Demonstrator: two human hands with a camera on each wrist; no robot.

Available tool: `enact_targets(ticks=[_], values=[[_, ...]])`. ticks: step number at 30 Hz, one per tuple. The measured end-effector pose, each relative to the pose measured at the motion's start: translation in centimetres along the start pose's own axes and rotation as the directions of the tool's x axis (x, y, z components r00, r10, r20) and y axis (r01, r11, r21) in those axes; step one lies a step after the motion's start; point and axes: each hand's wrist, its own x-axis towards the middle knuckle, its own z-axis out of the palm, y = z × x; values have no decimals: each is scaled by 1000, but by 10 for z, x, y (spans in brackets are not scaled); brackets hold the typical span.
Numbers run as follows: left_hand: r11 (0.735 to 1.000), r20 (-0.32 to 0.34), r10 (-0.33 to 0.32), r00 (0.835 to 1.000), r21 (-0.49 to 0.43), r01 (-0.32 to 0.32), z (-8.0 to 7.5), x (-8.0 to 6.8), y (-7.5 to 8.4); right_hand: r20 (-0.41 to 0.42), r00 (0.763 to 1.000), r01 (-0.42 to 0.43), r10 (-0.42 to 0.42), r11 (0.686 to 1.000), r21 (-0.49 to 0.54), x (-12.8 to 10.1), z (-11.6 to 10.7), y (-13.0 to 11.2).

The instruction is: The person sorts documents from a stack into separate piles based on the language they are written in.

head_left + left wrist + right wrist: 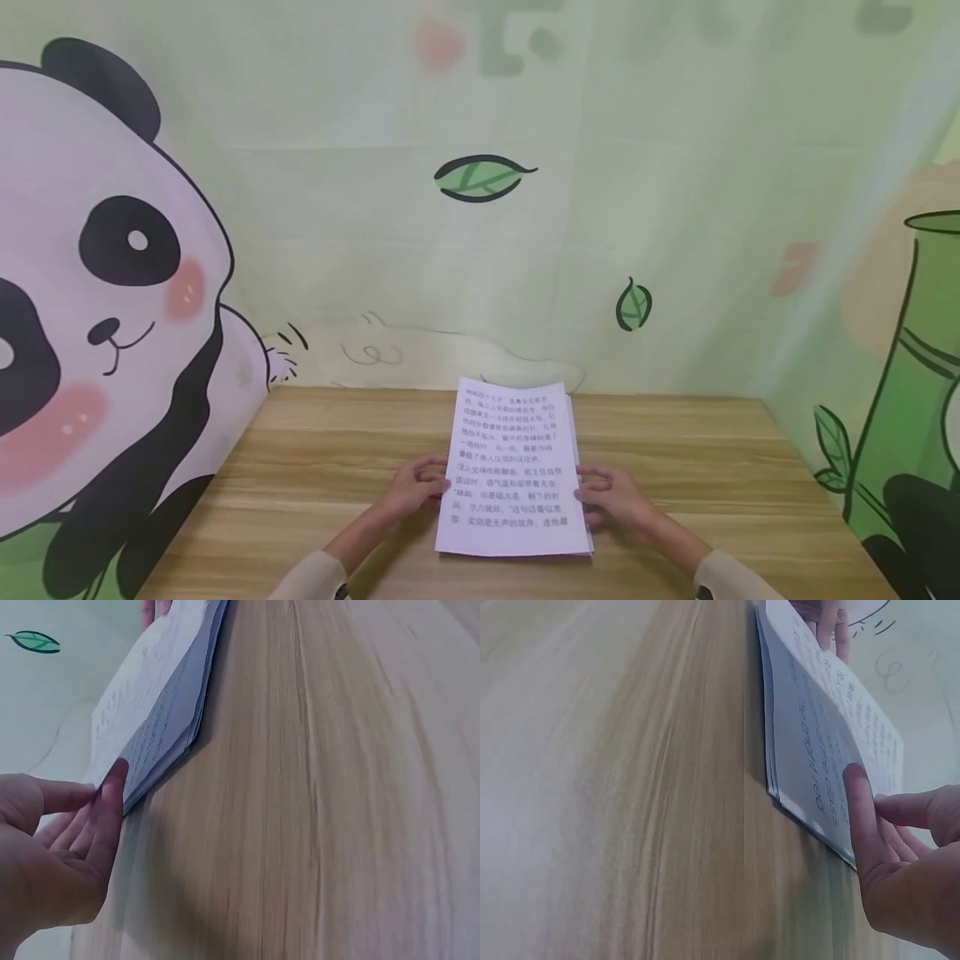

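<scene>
A printed sheet of paper point(510, 467) covered in lines of dark characters lies in front of me in the head view, bowed a little. More sheets point(769, 742) show below it, their edges peeking out at the side in the right wrist view. My left hand point(411, 493) pinches the top sheet's left edge between thumb and fingers. On the opposite edge, my right hand point(618, 498) pinches it the same way. Both wrist views show the top sheet's edge raised from the sheets under it, with print on the layer below the fold of the gap.
The papers are over a wood-grain table point(322, 450). Behind the table hangs a pale green backdrop point(337, 208) printed with a panda point(112, 150), leaves and a bamboo stalk point(911, 375) on the right. Light sleeves point(311, 577) cover both forearms.
</scene>
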Motion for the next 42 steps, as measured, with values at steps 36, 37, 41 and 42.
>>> enact_targets(ticks=[36,37,41,42], values=[[999,54,34,998,-18,-33,-116,-38,0,115,992,38,-55,988,149,36,88,-31],[999,54,33,998,-11,-32,-120,-38,0,115,992,34,-52,988,149,38,92,-32],[1000,64,21,998,15,-22,-137,-42,0,115,993,17,-36,987,157,45,109,-34],[1000,65,15,998,20,-17,-141,-44,0,120,992,17,-37,987,161,47,114,-35]])
